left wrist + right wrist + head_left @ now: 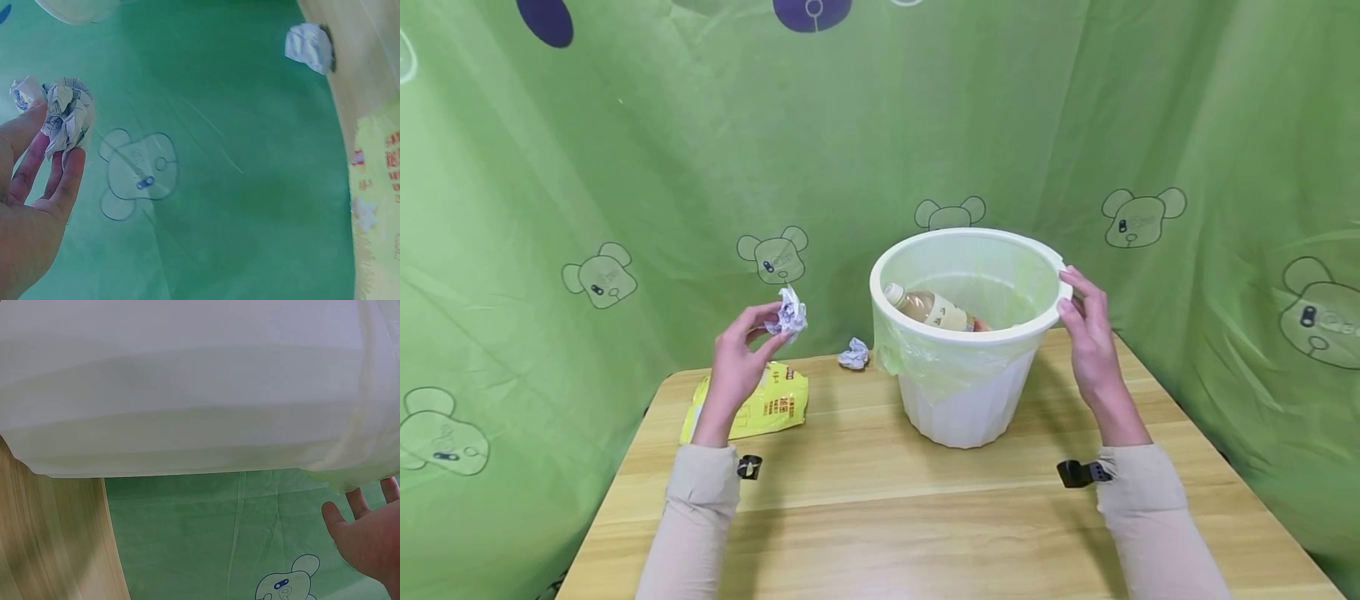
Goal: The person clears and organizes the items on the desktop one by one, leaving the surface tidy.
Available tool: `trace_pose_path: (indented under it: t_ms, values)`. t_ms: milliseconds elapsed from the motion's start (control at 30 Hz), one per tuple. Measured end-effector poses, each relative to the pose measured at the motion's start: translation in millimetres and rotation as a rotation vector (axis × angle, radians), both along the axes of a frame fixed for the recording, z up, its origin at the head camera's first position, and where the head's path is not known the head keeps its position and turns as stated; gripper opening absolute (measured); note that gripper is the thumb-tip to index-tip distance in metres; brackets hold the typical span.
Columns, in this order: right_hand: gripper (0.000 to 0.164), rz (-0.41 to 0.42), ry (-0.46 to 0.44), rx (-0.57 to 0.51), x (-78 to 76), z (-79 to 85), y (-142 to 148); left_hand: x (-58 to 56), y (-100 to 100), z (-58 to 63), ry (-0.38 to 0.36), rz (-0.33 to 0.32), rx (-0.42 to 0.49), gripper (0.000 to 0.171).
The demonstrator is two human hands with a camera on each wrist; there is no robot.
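My left hand (741, 354) pinches a crumpled paper ball (791, 315) between thumb and fingertips, raised over the back left of the table; the left wrist view shows its creased white paper (67, 115). At the rim of a white trash bin (966, 400) is my right hand (1088, 337), gripping its right side with thumb and fingers. A thin pale green bag (940, 367) lines the bin and folds over its rim. Inside leans a capped bottle (951, 315) with a cream label. In the right wrist view, fingers (357, 503) meet the bin's bagged side.
Another crumpled paper ball (854, 354) lies near the table's back edge, left of the bin. A yellow plastic packet (775, 404) lies at the back left, partly behind the left hand. Green printed curtains (850, 150) hang around the wooden table (880, 517).
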State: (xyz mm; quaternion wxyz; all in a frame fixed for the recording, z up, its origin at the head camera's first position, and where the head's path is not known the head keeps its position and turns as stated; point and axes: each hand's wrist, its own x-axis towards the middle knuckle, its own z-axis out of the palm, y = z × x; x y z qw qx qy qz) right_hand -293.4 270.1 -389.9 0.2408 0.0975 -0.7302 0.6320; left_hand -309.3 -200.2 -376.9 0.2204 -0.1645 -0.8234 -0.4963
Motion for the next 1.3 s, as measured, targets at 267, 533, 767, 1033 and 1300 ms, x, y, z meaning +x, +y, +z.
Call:
trace_pose_path:
  t_ms: [267, 533, 767, 1033, 1300]
  values:
    - [0.049, 0.000, 0.000, -0.001, -0.1, 0.0, -0.4, 3.5, 20.0, 20.5, 0.076, -0.031, 0.036, 0.049]
    - [0.049, -0.011, 0.002, 0.011, -0.6, -0.1, -0.3, 1.6, 41.3, 33.4, 0.127, -0.084, 0.069, 0.048]
    - [0.049, -0.004, 0.003, 0.002, -1.1, -1.5, 0.3, 3.5, 55.3, 41.9, 0.123, -0.134, 0.118, 0.049]
    - [0.048, -0.015, 0.010, 0.022, -1.4, -2.9, 0.4, 2.9, 70.0, 47.5, 0.169, -0.194, 0.143, 0.048]
    - [0.048, -0.017, 0.011, 0.024, -0.5, -3.0, 0.2, 3.5, 88.5, 51.7, 0.173, -0.242, 0.162, 0.047]
